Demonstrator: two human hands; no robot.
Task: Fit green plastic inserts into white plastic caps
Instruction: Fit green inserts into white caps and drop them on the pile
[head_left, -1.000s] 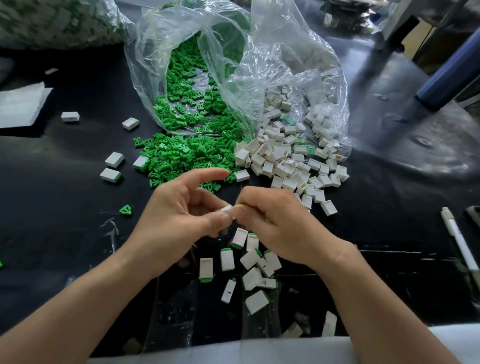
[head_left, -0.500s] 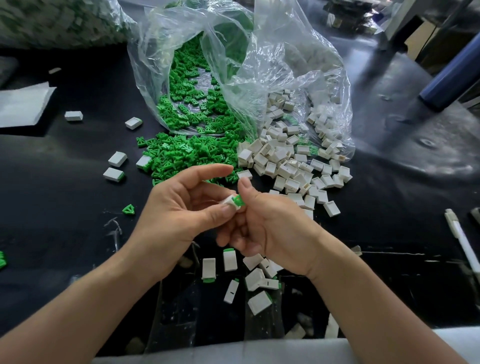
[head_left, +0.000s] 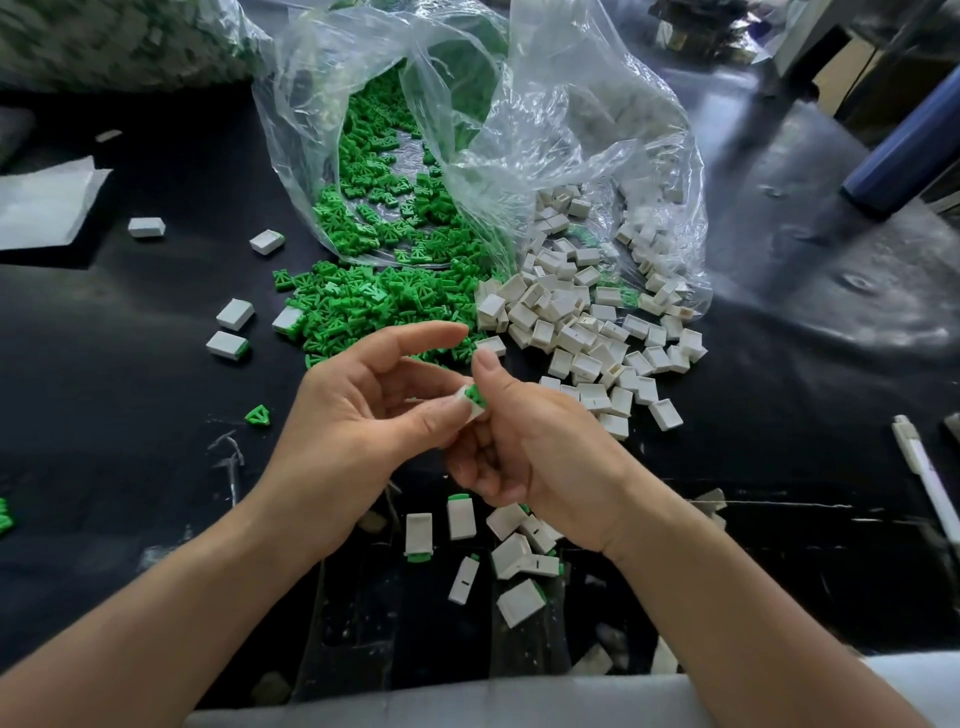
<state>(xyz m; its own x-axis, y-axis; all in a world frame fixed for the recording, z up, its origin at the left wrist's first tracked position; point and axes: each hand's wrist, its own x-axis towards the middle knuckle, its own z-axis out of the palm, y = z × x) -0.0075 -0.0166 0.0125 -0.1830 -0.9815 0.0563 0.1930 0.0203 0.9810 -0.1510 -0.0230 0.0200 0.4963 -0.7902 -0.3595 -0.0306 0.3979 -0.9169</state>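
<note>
Since a second ago the tight pinch of both hands has loosened. The right thumb has swung upright, and one white cap (head_left: 469, 411) has come into sight with one green insert (head_left: 475, 393) seated in its mouth. The cap sits in the air between the two hands, above the black table (head_left: 130, 457). Its green end points up and away from the person. Fingers cover too much of the cap to read its long axis.

The left hand (head_left: 358, 431) pinches the cap under its thumb, with the index finger stretched forward. The right hand (head_left: 540, 462) lays its thumb against the insert. Its fingers curl beneath, and I cannot tell whether they grip.

About eight fitted caps (head_left: 511, 556) lie scattered just under the wrists. Beyond the hands a heap of loose inserts (head_left: 384, 306) and a heap of empty caps (head_left: 587, 322), too many to count, touch side by side. Both spill out of clear plastic bags (head_left: 545, 130).

To the left four white pieces (head_left: 235, 314) lie apart, and a fifth sits at the edge of the green heap. One stray insert (head_left: 257, 415) lies alone near the left hand. One white pen (head_left: 930, 483) lies at the right edge.
</note>
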